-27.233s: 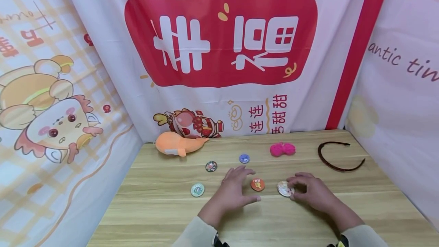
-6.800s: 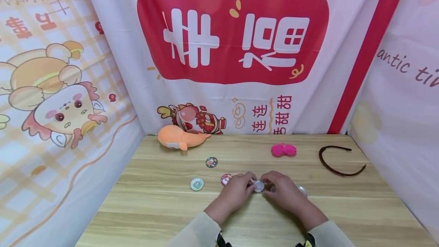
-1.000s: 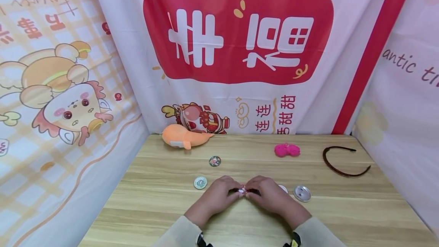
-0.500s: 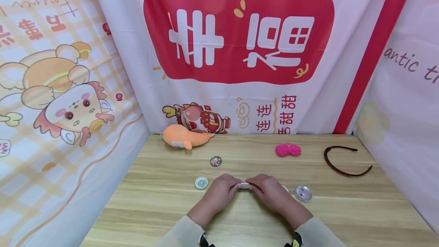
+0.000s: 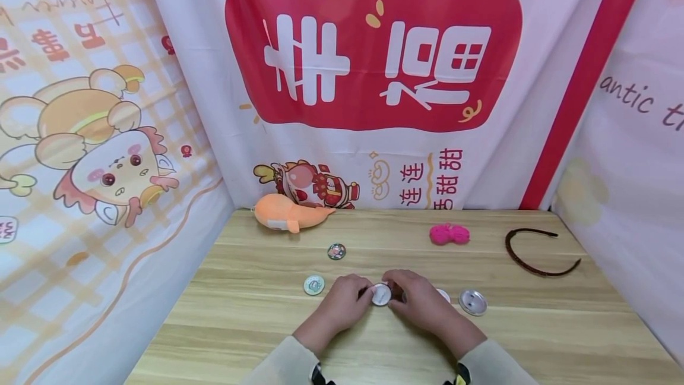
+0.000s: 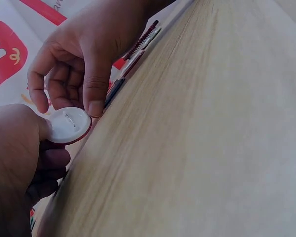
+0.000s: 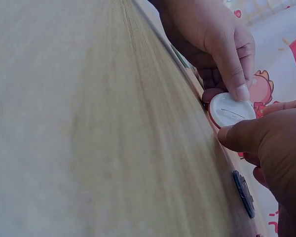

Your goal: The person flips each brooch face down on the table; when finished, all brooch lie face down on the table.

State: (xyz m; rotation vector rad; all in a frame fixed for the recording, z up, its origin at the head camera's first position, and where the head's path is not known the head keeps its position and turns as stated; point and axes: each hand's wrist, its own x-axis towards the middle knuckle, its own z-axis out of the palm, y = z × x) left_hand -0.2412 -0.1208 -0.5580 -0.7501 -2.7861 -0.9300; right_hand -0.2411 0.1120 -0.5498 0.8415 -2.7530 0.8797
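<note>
A pin-back button badge point(image 5: 381, 294) is held between both hands, its white back with the pin facing up. My left hand point(image 5: 344, 302) pinches its left edge, thumb on the back and fingers beneath, as the right wrist view shows. My right hand point(image 5: 419, 299) has its thumb and curled fingers at the badge's right edge; in the left wrist view the right thumb point(image 6: 94, 94) touches the rim. A red front edge shows under the badge point(image 7: 232, 111). Two face-down badges lie right of the right hand: a silver badge point(image 5: 472, 302) and a white-edged badge point(image 5: 443, 294), partly hidden by that hand.
A mint-green badge point(image 5: 313, 284) and a dark patterned badge point(image 5: 336, 251) lie face up left of the hands. Farther back are an orange plush toy point(image 5: 291, 214), a pink yarn bundle point(image 5: 449, 233) and a brown headband point(image 5: 521, 260). Printed cloths surround the wooden table point(image 5: 240, 325).
The held badge has tilted from edge-on to back side up. Compared with much earlier, the blue and orange badges no longer show face up, and face-down badges lie at the right.
</note>
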